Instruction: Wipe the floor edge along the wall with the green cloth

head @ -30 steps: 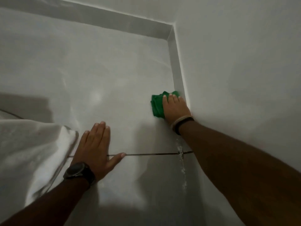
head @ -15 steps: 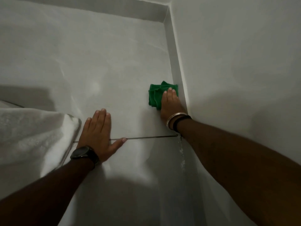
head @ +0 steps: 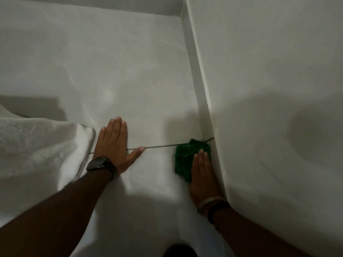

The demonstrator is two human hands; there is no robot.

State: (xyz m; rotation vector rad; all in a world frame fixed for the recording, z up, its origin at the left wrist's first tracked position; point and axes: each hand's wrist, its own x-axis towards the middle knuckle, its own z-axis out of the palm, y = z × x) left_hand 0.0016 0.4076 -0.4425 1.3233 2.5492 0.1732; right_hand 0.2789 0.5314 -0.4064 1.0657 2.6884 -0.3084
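The green cloth (head: 185,157) lies crumpled on the pale tiled floor, pushed against the skirting strip (head: 196,75) at the foot of the right wall (head: 269,71). It sits on the dark grout line (head: 159,145). My right hand (head: 203,175) presses flat on the cloth's near part, fingers together and pointing away from me, hiding part of it. My left hand (head: 114,145) rests flat on the floor to the left, fingers together, thumb out along the grout line, holding nothing. A dark watch is on the left wrist, bands on the right.
A white towel-like fabric (head: 37,149) hangs over a metal edge at the left, touching my left hand's side. The skirting runs to the room corner (head: 182,13) at the top. A dark shape (head: 180,250) shows at the bottom edge.
My right hand has dragged the cloth toward me along the skirting, from well beyond the grout line down onto it. My left hand stays planted on the floor.
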